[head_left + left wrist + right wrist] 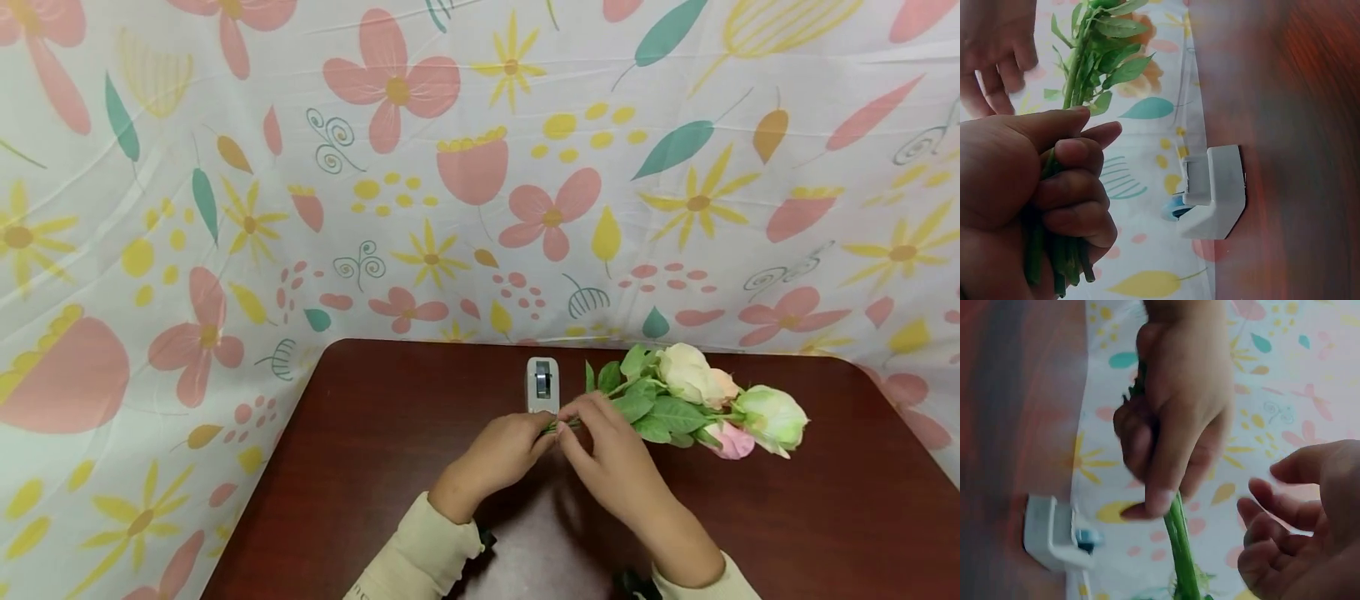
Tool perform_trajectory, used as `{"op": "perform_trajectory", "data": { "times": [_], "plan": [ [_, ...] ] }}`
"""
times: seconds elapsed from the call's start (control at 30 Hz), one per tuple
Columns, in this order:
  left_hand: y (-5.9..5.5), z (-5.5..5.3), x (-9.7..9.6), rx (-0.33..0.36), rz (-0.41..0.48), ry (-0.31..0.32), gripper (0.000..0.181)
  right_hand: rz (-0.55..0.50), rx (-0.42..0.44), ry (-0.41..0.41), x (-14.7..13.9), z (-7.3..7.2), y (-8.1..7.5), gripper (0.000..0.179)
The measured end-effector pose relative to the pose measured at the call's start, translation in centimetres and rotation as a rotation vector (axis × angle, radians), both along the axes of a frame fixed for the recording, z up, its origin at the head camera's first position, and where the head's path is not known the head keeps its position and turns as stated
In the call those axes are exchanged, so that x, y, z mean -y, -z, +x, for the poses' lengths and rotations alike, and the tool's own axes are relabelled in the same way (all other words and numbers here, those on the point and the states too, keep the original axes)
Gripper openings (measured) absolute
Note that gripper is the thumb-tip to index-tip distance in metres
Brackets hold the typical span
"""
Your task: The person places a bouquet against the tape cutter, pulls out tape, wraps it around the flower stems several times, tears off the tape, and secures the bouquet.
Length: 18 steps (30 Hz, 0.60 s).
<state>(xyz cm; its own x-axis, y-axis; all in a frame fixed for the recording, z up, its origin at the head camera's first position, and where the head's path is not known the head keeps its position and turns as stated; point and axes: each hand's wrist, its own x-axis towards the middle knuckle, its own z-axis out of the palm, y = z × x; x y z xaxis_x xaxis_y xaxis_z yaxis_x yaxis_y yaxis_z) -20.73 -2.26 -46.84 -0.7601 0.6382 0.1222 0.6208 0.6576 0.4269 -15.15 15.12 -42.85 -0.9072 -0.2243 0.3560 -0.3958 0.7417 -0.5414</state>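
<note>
My left hand (501,454) grips a bunch of rose stems (1071,259), fingers and thumb curled round them, with the cut ends sticking out below the fist in the left wrist view. From that grip the bunch of roses (690,377) extends to the right, its cream, peach, pink and greenish-white heads beyond green leaves (663,417). My right hand (618,467) is beside the stems, close to the left fingertips. In the right wrist view its fingers (1272,547) are loosely bent, apart from the stems, and hold nothing.
A small white tape dispenser (534,396) stands on the dark red-brown table (390,400) just beyond the hands. Behind the table and along its left side hangs a white cloth (480,233) printed with flowers and leaves.
</note>
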Motion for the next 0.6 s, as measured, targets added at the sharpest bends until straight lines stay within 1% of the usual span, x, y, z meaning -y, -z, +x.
{"op": "perform_trajectory", "data": {
  "times": [0.03, 0.1, 0.13, 0.2, 0.27, 0.37, 0.5, 0.6],
  "plan": [
    [0.0, 0.0, 0.0, 0.002, -0.003, -0.003, 0.02, 0.032, -0.062, -0.019, -0.1, -0.2, 0.1, 0.015],
    [0.0, 0.0, 0.0, 0.003, -0.015, -0.008, 0.017, 0.122, -0.142, -0.047, -0.2, -0.8, 0.4, 0.029],
    [0.0, 0.0, 0.0, 0.013, -0.021, -0.008, 0.016, 0.179, -0.161, -0.053, -0.3, -1.1, 0.7, 0.035],
    [0.0, -0.1, 0.0, 0.034, -0.033, -0.007, 0.016, 0.278, -0.156, -0.056, -0.4, -1.6, 1.3, 0.041],
    [0.1, -0.2, 0.1, 0.05, -0.039, 0.003, 0.017, 0.356, -0.13, -0.04, -0.5, -1.9, 2.0, 0.04],
    [0.5, -0.5, 0.3, 0.071, -0.024, 0.023, 0.019, 0.432, -0.108, 0.002, -0.6, -2.2, 2.9, 0.03],
    [1.4, -1.1, 0.5, 0.116, 0.038, 0.037, 0.017, 0.457, -0.11, 0.021, -0.6, -2.7, 4.1, 0.018],
    [2.2, -1.6, 0.5, 0.185, 0.094, 0.037, 0.015, 0.444, -0.103, 0.019, -0.8, -3.0, 4.8, 0.019]
  ]
}}
